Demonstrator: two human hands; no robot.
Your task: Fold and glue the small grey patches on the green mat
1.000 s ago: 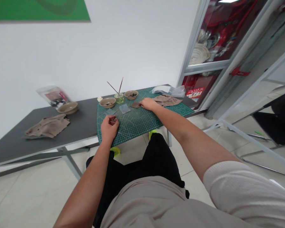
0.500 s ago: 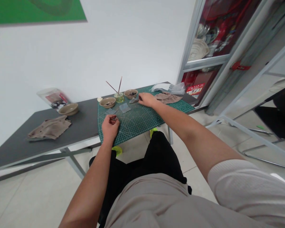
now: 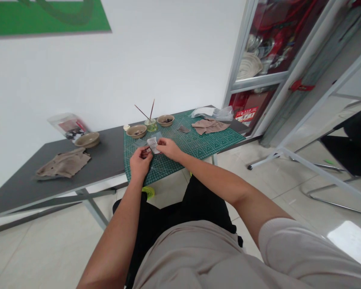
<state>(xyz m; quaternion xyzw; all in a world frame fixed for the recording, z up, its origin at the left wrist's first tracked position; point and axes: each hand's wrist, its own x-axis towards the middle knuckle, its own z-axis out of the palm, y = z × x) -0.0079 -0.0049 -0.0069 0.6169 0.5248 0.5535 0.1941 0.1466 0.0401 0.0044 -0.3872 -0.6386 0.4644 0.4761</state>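
My right hand [image 3: 169,149] pinches a small whitish square sheet [image 3: 153,145] with faint marks, held up over the green cutting mat [image 3: 195,146]. Close against the sheet's left side is my left hand [image 3: 140,161], its fingertips pressed together around something small and dark that I cannot make out. Just beyond the left fingers lies a grey square piece [image 3: 140,143] on the mat. A darker grey piece [image 3: 183,129] rests further right, near a crumpled brown cloth [image 3: 209,126].
Behind the hands stand a tan bowl [image 3: 136,131], a glass jar [image 3: 151,125] with two thin brushes and another bowl [image 3: 165,120] holding dark bits. Leftward on the grey table [image 3: 108,154] are a third bowl [image 3: 88,139], a cloth [image 3: 63,162] and a clear container [image 3: 66,125].
My right hand has come left and nearer from the mat's far side, bringing the whitish sheet beside my left hand. The darker grey piece now lies released on the mat. My left hand stays nearly in place.
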